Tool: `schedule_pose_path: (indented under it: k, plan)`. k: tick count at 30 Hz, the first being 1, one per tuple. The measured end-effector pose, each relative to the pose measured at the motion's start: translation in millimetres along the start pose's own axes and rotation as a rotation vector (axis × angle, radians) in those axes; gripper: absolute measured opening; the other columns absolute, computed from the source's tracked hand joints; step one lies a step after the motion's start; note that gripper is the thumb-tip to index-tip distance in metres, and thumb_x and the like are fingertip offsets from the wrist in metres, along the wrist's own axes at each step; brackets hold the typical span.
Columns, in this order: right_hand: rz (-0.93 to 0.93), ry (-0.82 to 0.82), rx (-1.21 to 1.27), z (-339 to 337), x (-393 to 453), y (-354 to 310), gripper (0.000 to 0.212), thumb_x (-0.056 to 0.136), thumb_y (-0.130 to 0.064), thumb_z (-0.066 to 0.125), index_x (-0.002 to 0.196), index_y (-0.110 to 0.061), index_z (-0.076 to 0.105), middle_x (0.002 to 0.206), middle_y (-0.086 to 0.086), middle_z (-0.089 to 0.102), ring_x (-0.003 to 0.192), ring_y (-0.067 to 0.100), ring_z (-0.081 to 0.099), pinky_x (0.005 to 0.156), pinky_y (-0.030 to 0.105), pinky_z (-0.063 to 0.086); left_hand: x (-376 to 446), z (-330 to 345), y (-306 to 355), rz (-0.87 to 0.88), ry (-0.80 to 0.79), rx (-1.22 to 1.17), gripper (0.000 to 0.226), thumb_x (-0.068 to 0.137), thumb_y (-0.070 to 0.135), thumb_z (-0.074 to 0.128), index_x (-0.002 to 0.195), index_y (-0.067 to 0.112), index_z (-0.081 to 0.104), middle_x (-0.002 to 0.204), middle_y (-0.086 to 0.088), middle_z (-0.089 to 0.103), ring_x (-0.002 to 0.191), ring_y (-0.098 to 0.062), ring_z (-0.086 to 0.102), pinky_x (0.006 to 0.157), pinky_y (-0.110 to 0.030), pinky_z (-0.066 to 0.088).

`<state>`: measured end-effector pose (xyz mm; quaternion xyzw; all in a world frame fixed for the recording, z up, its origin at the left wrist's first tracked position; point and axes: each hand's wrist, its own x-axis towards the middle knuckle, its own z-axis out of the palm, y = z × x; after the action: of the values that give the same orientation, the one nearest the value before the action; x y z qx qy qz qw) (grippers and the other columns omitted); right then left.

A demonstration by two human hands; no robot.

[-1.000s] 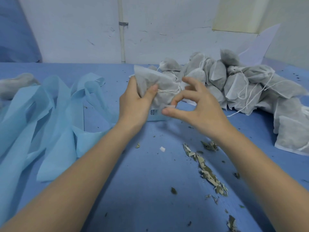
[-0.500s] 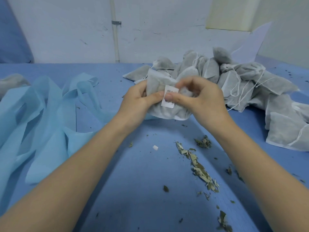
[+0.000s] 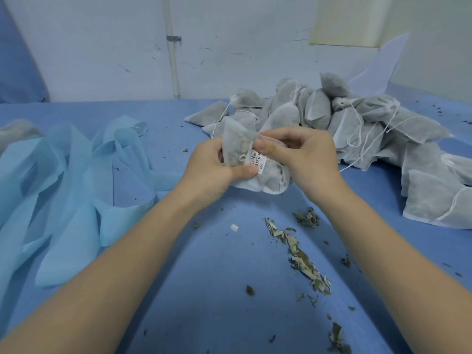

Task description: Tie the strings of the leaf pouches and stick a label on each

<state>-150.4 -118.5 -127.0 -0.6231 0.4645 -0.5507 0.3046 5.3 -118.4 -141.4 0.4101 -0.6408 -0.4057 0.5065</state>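
Right at the centre of the head view, both hands hold one mesh leaf pouch [image 3: 258, 159] just above the blue table cover [image 3: 217, 290]. At the pouch's nine o'clock side, the left hand [image 3: 217, 169] curls round it, thumb pressing the lower end of the white barcode label [image 3: 256, 160] that lies on the pouch's front. From three o'clock, the right hand [image 3: 304, 154] pinches the pouch's top edge — thumb tip just touching the label's upper end. Up at one to two o'clock lies a heap of filled pouches [image 3: 344, 123] with loose white strings [image 3: 367, 139]. Pale blue fabric strips [image 3: 63, 180] sprawl at nine o'clock. Toward five o'clock, crumbled dry leaves [image 3: 298, 254] trail across the cover — beside them, at six o'clock, a small white scrap [image 3: 234, 228].
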Motion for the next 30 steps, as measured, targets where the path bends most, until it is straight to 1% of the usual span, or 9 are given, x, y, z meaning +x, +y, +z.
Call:
schedule_pose_path:
  k: [4,9,11,14,16,19,25,27,30]
  plan:
    - [-0.028,0.02,-0.024,0,2,4,0.008,0.078,-0.023,0.078,0.085,-0.026,0.075,0.082,-0.007,0.074,0.083,0.009,0.07,0.083,0.034,0.056,1,4,2,-0.065,0.041,-0.036,0.019,0.071,0.007,0.076,0.088,0.009,0.069,0.086,-0.006,0.072,0.081,-0.019,0.068,0.079,-0.035,0.052]
    - [-0.011,-0.288,-0.056,-3,-2,3,0.037,0.078,-0.014,0.076,0.107,-0.036,0.069,0.108,-0.004,0.071,0.097,0.006,0.066,0.083,0.019,0.052,2,9,7,-0.186,0.168,-0.088,0.03,0.08,0.032,0.068,0.083,0.002,0.069,0.086,-0.013,0.069,0.085,-0.028,0.066,0.091,-0.053,0.05]
    - [0.009,-0.236,-0.1,-2,-3,6,0.059,0.075,-0.017,0.079,0.125,-0.039,0.059,0.119,-0.005,0.063,0.101,0.003,0.062,0.082,0.012,0.049,0,8,10,-0.211,0.238,-0.115,0.04,0.072,0.037,0.068,0.089,0.0,0.069,0.095,-0.019,0.07,0.094,-0.034,0.066,0.092,-0.054,0.049]
    - [0.163,-0.087,0.221,2,-5,8,0.07,0.069,-0.02,0.083,0.126,-0.038,0.047,0.11,-0.003,0.06,0.086,0.004,0.068,0.07,0.019,0.055,-2,6,15,-0.238,0.336,-0.181,0.058,0.068,0.038,0.068,0.101,-0.009,0.064,0.105,-0.025,0.067,0.1,-0.036,0.065,0.091,-0.054,0.05]
    - [0.29,-0.041,0.39,8,-6,9,0.065,0.072,-0.02,0.081,0.122,-0.028,0.04,0.108,0.003,0.062,0.078,0.008,0.07,0.062,0.021,0.054,-3,5,16,-0.249,0.367,-0.181,0.059,0.067,0.039,0.067,0.102,-0.008,0.064,0.105,-0.024,0.067,0.1,-0.035,0.065,0.092,-0.053,0.05]
    - [0.426,-0.04,0.476,20,-7,8,0.043,0.077,-0.017,0.078,0.103,-0.021,0.043,0.104,0.007,0.065,0.077,0.017,0.065,0.057,0.023,0.052,-6,5,18,-0.253,0.42,-0.178,0.025,0.081,0.03,0.068,0.085,0.005,0.069,0.096,-0.017,0.071,0.094,-0.031,0.067,0.089,-0.05,0.052]
    - [0.282,0.268,0.513,79,18,-31,0.029,0.079,-0.022,0.076,0.082,-0.015,0.048,0.082,0.002,0.056,0.071,0.015,0.057,0.068,0.03,0.055,-16,-3,27,-0.23,0.455,-0.486,0.018,0.087,0.024,0.058,0.071,0.018,0.066,0.073,-0.002,0.069,0.062,-0.017,0.07,0.053,-0.024,0.056]
    - [0.169,-0.044,0.454,113,26,-58,0.026,0.082,-0.042,0.072,0.085,-0.02,0.059,0.085,0.0,0.065,0.077,0.013,0.067,0.072,0.023,0.055,-14,-10,33,-0.207,0.504,-0.526,0.036,0.093,0.029,0.045,0.063,0.02,0.064,0.058,0.005,0.063,0.059,-0.013,0.062,0.048,-0.019,0.049]
    - [0.195,-0.373,0.242,133,28,-77,0.055,0.084,-0.073,0.043,0.111,-0.033,0.067,0.123,0.0,0.065,0.108,0.023,0.065,0.098,0.043,0.049,-11,-25,40,-0.199,0.537,-0.448,0.043,0.093,0.039,0.037,0.06,0.024,0.059,0.063,0.001,0.06,0.07,-0.019,0.06,0.068,-0.031,0.051]
